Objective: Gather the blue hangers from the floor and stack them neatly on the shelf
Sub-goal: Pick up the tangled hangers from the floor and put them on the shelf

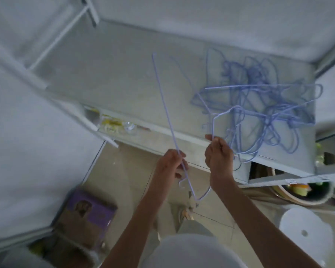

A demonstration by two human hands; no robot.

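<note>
Left hand (171, 163) curled round one blue hanger (163, 105), gripping its long straight wire low down. That wire runs up and away from my fingers over the shelf (124, 78); its hook and bend hang just below my fist, in the gap between both wrists.

Right hand (218, 151) pinches a second hanger (240, 88) at a bent section, thumb and fingertips closed on the wire right above the shelf's front edge. That hanger's bar stretches out past my fingers to the right.

Tangled pile of blue hangers (263, 113) lies on the shelf, just beyond and right of my right fingers, a few loops drooping over the front edge. Held hanger overlaps the pile; can't tell whether it touches.

Below my left forearm: purple box (91, 211) on the floor. Right of my right forearm: white stool (306, 227), and a round bowl (302, 192) under the shelf.
</note>
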